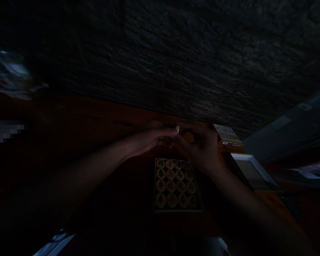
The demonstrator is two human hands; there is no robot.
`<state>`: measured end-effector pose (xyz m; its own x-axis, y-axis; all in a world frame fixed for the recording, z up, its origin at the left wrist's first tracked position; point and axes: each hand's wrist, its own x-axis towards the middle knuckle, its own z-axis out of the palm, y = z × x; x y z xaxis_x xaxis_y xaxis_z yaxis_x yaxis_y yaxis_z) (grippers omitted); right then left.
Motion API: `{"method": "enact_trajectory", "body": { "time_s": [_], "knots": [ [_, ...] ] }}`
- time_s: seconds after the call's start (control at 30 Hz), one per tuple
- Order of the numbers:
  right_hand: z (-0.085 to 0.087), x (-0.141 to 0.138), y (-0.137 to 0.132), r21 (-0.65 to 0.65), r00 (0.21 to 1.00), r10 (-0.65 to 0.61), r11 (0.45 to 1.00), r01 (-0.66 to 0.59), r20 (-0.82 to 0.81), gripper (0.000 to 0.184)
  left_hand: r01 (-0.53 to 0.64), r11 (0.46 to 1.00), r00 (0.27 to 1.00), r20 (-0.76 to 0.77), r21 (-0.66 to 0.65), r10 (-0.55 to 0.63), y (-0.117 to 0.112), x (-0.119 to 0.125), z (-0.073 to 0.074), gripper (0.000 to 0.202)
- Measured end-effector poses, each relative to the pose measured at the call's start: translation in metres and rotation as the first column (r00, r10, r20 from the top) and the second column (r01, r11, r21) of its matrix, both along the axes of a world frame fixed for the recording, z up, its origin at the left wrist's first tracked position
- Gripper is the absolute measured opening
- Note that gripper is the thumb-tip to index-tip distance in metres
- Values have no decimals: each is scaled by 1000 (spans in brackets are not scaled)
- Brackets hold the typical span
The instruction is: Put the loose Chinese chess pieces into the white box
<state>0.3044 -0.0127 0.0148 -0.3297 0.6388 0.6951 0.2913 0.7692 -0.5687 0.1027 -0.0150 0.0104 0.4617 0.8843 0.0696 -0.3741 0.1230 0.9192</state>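
Between my hands is a small pale Chinese chess piece [177, 129], seen mostly from its edge, with its face hidden. My left hand [154, 137] reaches in from the left, its thumb and fingers closed on the piece. From the other side my right hand [202, 144] pinches at the same piece with thumb and forefinger. Just below them on the table stands an open square box [154, 192]. Round Chinese chess pieces [170, 174] with red and black characters fill it in rows, face up. The light is very dim.
The brown wooden table [96, 113] runs along a rough stone wall [160, 71]. To the right lie a small printed box [228, 134] and a pale-rimmed open tray or lid [252, 170]. A grey panel [288, 117] rises behind them. Blurred clutter [13, 74] is at the far left.
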Motion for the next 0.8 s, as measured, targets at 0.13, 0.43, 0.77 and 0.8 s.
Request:
{"method": "enact_trajectory", "body": {
  "time_s": [0.13, 0.43, 0.77, 0.8],
  "knots": [
    [3, 0, -2, 40, 1000, -3, 999, 2, 15, 29, 13, 1000, 1000, -13, -25, -13, 0, 0, -1, 39],
    [1, 0, -1, -3, 1000, -1, 1000, 1, 24, 29, -32, 999, 998, -54, 28, 34, 0, 0, 0, 33],
    [3, -1, -1, 26, 999, 33, 999, -34, 33, 30, -10, 1000, 998, -64, 23, 11, 0, 0, -1, 34],
    [3, -1, -1, 23, 999, 33, 999, -34, 29, 31, -9, 1000, 998, -59, 26, 11, 0, 0, -1, 32]
  ]
}}
